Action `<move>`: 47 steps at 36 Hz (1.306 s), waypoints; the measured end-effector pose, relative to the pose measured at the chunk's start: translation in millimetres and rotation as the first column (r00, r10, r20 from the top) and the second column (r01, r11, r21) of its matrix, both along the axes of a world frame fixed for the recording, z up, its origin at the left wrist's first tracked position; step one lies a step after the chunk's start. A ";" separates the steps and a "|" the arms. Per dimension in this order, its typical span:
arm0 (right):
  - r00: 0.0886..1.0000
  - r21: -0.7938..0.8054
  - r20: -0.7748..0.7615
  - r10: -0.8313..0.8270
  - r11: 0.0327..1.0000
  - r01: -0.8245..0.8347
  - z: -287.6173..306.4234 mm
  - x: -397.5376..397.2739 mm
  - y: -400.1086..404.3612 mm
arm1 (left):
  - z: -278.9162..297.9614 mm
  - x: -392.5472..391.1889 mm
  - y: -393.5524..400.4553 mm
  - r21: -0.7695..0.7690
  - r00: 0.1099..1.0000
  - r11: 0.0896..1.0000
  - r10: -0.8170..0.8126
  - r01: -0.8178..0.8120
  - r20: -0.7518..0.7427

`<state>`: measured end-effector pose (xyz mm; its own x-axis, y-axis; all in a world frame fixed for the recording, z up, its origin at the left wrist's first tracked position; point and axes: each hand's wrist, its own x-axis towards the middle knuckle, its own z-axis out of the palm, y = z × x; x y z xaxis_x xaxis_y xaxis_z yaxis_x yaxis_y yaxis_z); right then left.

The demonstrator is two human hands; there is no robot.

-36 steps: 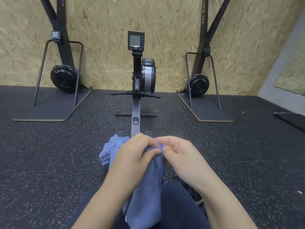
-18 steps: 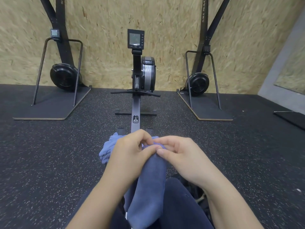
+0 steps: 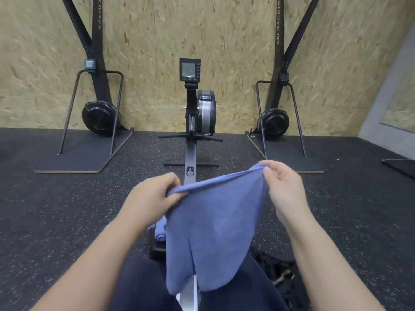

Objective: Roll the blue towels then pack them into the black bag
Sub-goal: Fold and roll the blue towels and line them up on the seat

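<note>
A blue towel (image 3: 213,232) hangs spread out in front of me over my lap. My left hand (image 3: 155,196) pinches its top left corner. My right hand (image 3: 283,187) pinches the top right corner, held a little higher. Part of another blue towel (image 3: 160,230) shows below my left wrist, lying on the rowing machine's rail. A black bag (image 3: 276,268) lies on the floor by my right leg, mostly hidden by my right forearm and the towel.
I sit on a rowing machine (image 3: 190,140) whose rail runs straight ahead to its monitor. Two ski machines (image 3: 98,115) (image 3: 274,122) stand on platforms left and right against the chipboard wall. Dark speckled rubber floor lies all around.
My hands have moved apart from the middle, and the bunched towel is now stretched open between them. My head has tilted up a bit.
</note>
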<state>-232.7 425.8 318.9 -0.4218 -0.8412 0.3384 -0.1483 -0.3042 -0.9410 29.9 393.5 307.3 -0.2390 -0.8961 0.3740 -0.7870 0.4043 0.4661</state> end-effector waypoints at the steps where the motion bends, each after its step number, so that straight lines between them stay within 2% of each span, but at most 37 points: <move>1: 1.000 0.001 -0.008 -0.028 1.000 0.028 0.1 -6.1 -1.3 | 1.0 4.8 -1.3 -0.015 1.000 1.000 0.024 -0.024 0.008; 5: 0.988 0.017 -0.091 -0.127 0.991 0.129 0.3 -28.7 -8.4 | 4.0 24.2 -6.6 -0.084 0.990 0.991 0.113 -0.106 0.085; 9: 0.942 0.030 -0.241 -0.234 0.968 0.248 -1.1 -50.7 -19.7 | 5.8 42.2 -12.8 -0.147 0.963 0.973 0.203 -0.178 0.176; 13: 0.887 0.082 -0.389 -0.248 0.950 0.302 -6.2 -57.1 -26.4 | 5.8 48.1 -15.7 -0.154 0.956 0.973 0.203 -0.173 0.211; 17: 0.857 0.068 -0.435 -0.276 0.939 0.336 -7.8 -56.3 -25.9 | 10.5 47.1 -19.3 -0.174 0.968 0.969 0.202 -0.176 0.148; 25: 0.834 0.067 -0.483 -0.268 0.938 0.340 -2.8 -55.2 -20.8 | 22.6 48.6 -17.9 -0.275 0.943 0.931 0.291 -0.240 0.162; 32: 0.832 0.070 -0.506 -0.226 0.951 0.301 -0.3 -50.4 -18.4 | 21.4 49.1 -17.5 -0.235 0.896 0.937 0.325 -0.260 0.304; 35: 0.843 0.070 -0.476 -0.251 0.945 0.320 -1.0 -47.3 -18.2 | 20.2 45.6 -17.5 -0.203 0.927 0.950 0.285 -0.239 0.242; 40: 0.859 0.091 -0.440 -0.262 0.938 0.334 0.6 -42.7 -19.8 | 11.6 44.5 -22.6 -0.118 0.987 0.982 0.156 -0.149 0.050; 47: 0.877 0.046 -0.431 -0.214 0.965 0.258 1.8 -42.3 -12.8 | 6.6 39.0 -18.9 -0.032 0.963 0.986 0.153 -0.164 -0.224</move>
